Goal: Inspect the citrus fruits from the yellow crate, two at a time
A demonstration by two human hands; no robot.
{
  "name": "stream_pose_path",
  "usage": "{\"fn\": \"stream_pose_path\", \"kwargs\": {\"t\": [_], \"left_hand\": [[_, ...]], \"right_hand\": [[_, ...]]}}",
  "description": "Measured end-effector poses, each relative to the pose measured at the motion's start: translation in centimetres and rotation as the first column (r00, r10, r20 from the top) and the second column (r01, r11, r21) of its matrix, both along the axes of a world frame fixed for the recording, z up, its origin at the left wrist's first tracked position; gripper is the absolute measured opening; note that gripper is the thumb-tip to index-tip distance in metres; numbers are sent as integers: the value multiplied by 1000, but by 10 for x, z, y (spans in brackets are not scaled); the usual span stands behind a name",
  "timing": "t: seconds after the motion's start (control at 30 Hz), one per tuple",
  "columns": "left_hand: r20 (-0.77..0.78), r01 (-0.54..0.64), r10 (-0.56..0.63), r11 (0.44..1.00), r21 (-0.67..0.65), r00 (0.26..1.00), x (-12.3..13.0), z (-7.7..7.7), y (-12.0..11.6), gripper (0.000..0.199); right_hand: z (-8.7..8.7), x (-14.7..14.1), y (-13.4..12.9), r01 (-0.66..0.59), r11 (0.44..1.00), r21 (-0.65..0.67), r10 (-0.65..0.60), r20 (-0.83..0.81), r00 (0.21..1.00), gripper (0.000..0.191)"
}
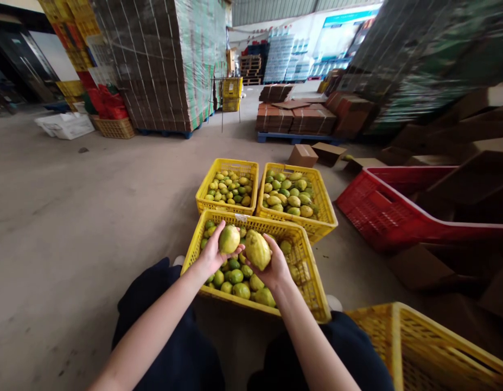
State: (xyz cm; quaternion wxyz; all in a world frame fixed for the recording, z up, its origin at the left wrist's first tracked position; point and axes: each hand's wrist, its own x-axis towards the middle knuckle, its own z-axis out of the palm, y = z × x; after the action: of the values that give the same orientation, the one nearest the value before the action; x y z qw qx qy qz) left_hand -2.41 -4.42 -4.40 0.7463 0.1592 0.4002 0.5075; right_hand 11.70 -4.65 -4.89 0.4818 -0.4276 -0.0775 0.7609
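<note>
My left hand (210,256) is closed round a greenish-yellow lemon (229,239). In my right hand (278,267) is a larger, bumpier yellow-green lemon (257,250), tilted beside the first one. Both fruits are held close together above a yellow plastic crate (316,290) between my knees. Inside that crate lie several green and yellow lemons (241,290), partly covered by my hands and forearms.
Beyond it stand a left yellow crate (200,202) of smaller yellow fruit and a right yellow crate (326,213) of greener fruit. A red bin (363,209) with cardboard is on the right. Another yellow crate (395,347) sits at lower right. Wrapped carton stacks (153,65) rise behind.
</note>
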Motion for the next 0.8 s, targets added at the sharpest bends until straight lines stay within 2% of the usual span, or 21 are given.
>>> {"fn": "stream_pose_path", "kwargs": {"t": [0.13, 0.23, 0.37, 0.47, 0.6, 0.67, 0.8], "left_hand": [[22, -99, 99, 995, -3, 995, -1, 6, 1, 22], [137, -65, 72, 996, -56, 988, 2, 8, 3, 30], [251, -45, 54, 998, -41, 966, 12, 5, 8, 34], [267, -129, 138, 990, -53, 954, 21, 2, 14, 30], [339, -280, 285, 958, -63, 897, 29, 1, 19, 26], [351, -311, 307, 949, -47, 885, 32, 5, 21, 26], [301, -296, 292, 955, -33, 908, 38, 14, 19, 18]], "right_hand": [[0, 5, 1, -20, 1000, 20, 20, -20, 1000, 21], [-5, 10, 5, -15, 1000, -2, 15, -65, 998, 22], [-10, 14, 9, 21, 999, -27, -24, -107, 994, 22], [-8, 14, 9, 43, 999, -23, -45, -95, 994, 21], [-1, 17, 8, 119, 993, -13, -119, -49, 992, 17], [3, 20, 7, 162, 986, -25, -163, -31, 986, 13], [6, 24, 6, 158, 985, -69, -162, -50, 986, 13]]}}
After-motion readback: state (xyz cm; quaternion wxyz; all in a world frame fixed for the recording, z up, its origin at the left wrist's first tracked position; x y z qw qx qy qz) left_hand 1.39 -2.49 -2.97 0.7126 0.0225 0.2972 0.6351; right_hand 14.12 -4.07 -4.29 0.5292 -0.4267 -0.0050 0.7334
